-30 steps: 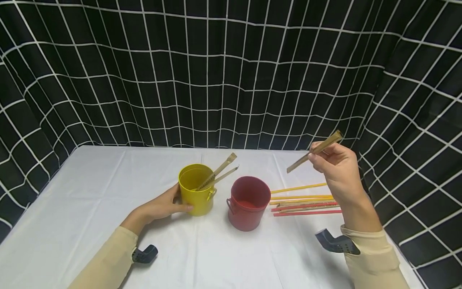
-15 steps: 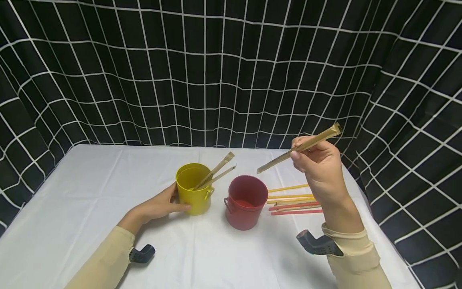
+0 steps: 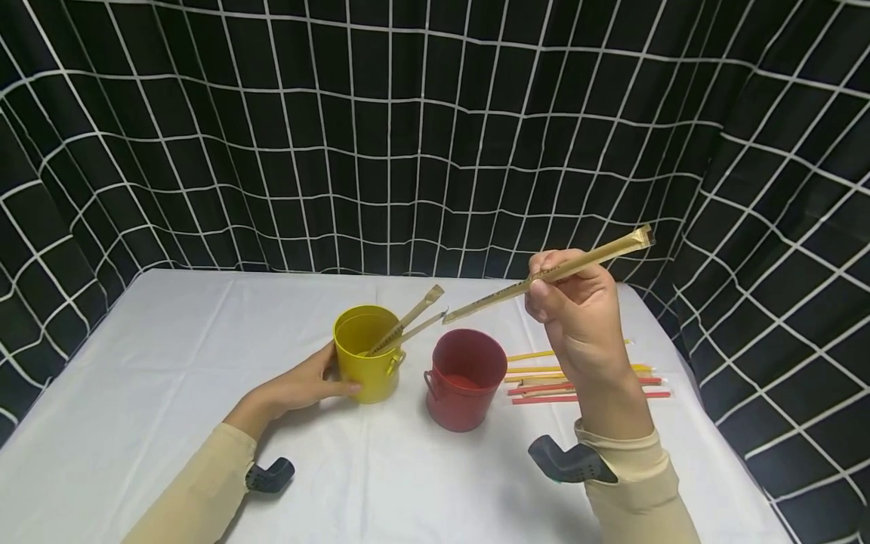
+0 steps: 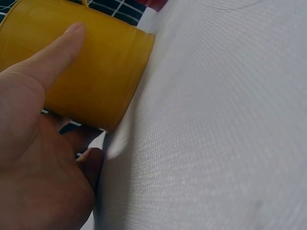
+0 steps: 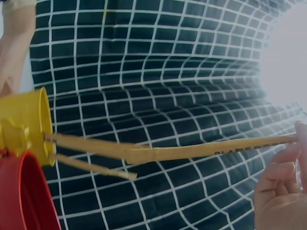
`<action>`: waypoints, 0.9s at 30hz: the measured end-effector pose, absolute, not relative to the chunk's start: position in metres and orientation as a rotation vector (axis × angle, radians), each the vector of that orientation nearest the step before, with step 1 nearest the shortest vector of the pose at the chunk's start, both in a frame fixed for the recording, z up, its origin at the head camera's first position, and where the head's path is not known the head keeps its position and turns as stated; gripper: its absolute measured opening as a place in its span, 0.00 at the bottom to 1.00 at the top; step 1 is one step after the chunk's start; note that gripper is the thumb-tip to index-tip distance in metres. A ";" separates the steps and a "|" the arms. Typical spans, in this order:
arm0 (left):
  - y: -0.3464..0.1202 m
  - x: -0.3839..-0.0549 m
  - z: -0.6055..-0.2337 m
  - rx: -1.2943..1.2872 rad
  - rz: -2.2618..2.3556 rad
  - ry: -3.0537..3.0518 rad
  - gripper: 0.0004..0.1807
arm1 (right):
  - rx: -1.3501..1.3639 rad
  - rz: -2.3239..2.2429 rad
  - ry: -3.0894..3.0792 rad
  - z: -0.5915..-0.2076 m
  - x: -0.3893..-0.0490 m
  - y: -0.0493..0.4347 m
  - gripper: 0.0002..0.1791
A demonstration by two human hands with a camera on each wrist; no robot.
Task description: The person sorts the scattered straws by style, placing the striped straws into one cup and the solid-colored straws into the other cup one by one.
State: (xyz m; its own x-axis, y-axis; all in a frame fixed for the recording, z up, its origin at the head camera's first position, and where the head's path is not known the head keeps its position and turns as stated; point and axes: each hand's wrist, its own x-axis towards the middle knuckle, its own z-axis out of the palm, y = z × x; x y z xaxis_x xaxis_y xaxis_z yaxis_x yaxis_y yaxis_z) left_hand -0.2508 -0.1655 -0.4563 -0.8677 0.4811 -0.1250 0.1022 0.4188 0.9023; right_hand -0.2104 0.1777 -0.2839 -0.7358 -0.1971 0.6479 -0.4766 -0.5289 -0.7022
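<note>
My right hand [image 3: 578, 313] pinches a paper-wrapped straw [image 3: 550, 273] between thumb and fingers, up in the air. Printed letters show on its tan wrapper in the right wrist view. The straw slants, its lower end over the back of the red bucket [image 3: 464, 412], near two slim tan sticks. One of these, a wrapped straw [image 3: 413, 316], and a thinner tan stick [image 3: 424, 325] lean out of the yellow bucket [image 3: 367, 381]. Around that bucket's left side my left hand [image 3: 299, 389] holds on, thumb [image 4: 60, 52] along the wall and fingers partly hidden behind it.
Several yellow straws [image 3: 533, 370] and red straws [image 3: 544, 400] lie right of the red bucket, with tan ones among them, partly behind my right forearm. A white cloth [image 3: 408, 483] covers the table. A black curtain with a white grid [image 3: 435, 136] hangs around the back and sides.
My right hand has moved left with the wrapped straw, bringing its lower end from over the loose straws to near the yellow bucket's sticks. The left hand stays on the yellow bucket.
</note>
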 end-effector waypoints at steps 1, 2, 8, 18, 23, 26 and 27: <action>-0.166 -0.251 -0.456 0.505 1.434 2.314 0.55 | 1.054 2.402 -1.404 -0.284 -0.210 0.176 0.14; -0.166 -0.252 -0.456 0.506 1.434 2.314 0.54 | 1.059 2.422 -1.386 -0.283 -0.209 0.174 0.13; -0.170 -0.254 -0.455 0.480 1.439 2.323 0.54 | 1.066 2.452 -1.379 -0.284 -0.208 0.162 0.12; -0.170 -0.254 -0.453 0.478 1.426 2.328 0.54 | 1.034 2.378 -1.551 -0.306 -0.204 0.127 0.07; -0.170 -0.252 -0.460 0.467 1.428 2.315 0.55 | 0.893 2.329 -1.704 -0.319 -0.204 0.117 0.13; -0.169 -0.252 -0.460 0.482 1.436 2.308 0.55 | 0.824 2.303 -1.770 -0.323 -0.205 0.115 0.16; -0.168 -0.253 -0.460 0.485 1.441 2.310 0.55 | 0.806 2.293 -1.782 -0.323 -0.207 0.115 0.16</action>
State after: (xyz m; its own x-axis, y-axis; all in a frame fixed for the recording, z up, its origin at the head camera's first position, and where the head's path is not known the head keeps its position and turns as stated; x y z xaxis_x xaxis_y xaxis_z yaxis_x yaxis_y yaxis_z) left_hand -0.2528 -0.1683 -0.4597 -0.8708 0.4742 -0.1299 0.0918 0.4164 0.9046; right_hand -0.2065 0.1147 -0.3231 -0.8492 -0.2180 0.4809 -0.4121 -0.2956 -0.8618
